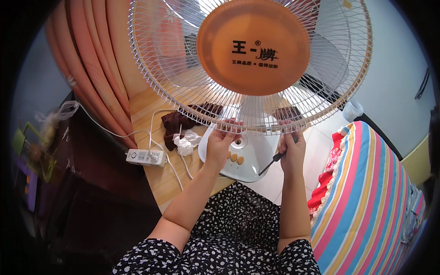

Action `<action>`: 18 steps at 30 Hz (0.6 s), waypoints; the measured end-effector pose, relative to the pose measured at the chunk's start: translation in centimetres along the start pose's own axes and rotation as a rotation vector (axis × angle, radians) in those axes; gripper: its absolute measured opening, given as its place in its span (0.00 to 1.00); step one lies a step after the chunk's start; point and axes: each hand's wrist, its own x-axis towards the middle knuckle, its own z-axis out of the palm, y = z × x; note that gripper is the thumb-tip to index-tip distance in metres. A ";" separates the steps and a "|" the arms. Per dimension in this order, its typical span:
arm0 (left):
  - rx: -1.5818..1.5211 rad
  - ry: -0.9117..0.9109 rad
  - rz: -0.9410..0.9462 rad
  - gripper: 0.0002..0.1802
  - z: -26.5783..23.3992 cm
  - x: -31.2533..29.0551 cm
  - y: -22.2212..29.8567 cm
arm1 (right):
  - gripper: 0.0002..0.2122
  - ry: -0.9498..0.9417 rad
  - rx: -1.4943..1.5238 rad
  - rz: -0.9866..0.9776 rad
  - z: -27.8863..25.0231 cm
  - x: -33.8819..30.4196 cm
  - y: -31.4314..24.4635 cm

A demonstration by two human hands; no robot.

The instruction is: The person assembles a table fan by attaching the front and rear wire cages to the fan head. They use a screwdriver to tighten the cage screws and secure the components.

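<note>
An electric table fan fills the upper middle, its white wire grille (151, 68) bearing a round orange centre plate (252, 78). Below it spreads the white fan base (245, 170) with several round yellow-orange buttons (234, 157). My left hand (219, 145) pinches the lower rim of the grille; its fingertips are partly behind the wires. Just right of the stand, my right hand (292, 149) is closed round a screwdriver (270, 164), whose dark shaft slants down and left over the base. The right fingertips reach up to the grille's lower rim.
On the wooden table (158, 181) lie a dark brown cloth (172, 126), a crumpled white tissue (187, 143) and a white power strip (145, 157) with cables. A striped cover (366, 183) bulges at the right. Orange-pink curtains (98, 50) hang at the left.
</note>
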 end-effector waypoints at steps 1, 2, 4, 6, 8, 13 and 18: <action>-0.001 0.012 0.041 0.14 0.0 0.0 -0.4 | 0.11 0.030 -0.017 -0.014 0.2 -0.1 0.1; 0.006 0.020 0.040 0.13 0.0 0.0 -0.5 | 0.11 0.050 -0.037 -0.027 0.4 -0.2 0.1; 0.022 0.037 0.046 0.13 0.4 -0.2 -0.2 | 0.11 0.084 -0.075 -0.055 0.9 -0.4 0.0; 0.016 0.048 0.057 0.12 0.5 -0.4 -0.3 | 0.11 0.124 -0.100 -0.069 1.0 -0.6 0.1; -0.002 0.046 0.067 0.11 0.6 -0.4 -0.5 | 0.10 0.162 -0.139 -0.094 1.0 -0.7 0.3; -0.149 -0.014 0.121 0.12 0.5 -0.2 -1.6 | 0.11 0.210 -0.096 -0.073 2.0 -0.8 -0.2; -0.359 -0.146 -0.016 0.20 0.9 -0.3 -1.3 | 0.17 0.149 0.052 0.022 1.9 -0.6 -0.7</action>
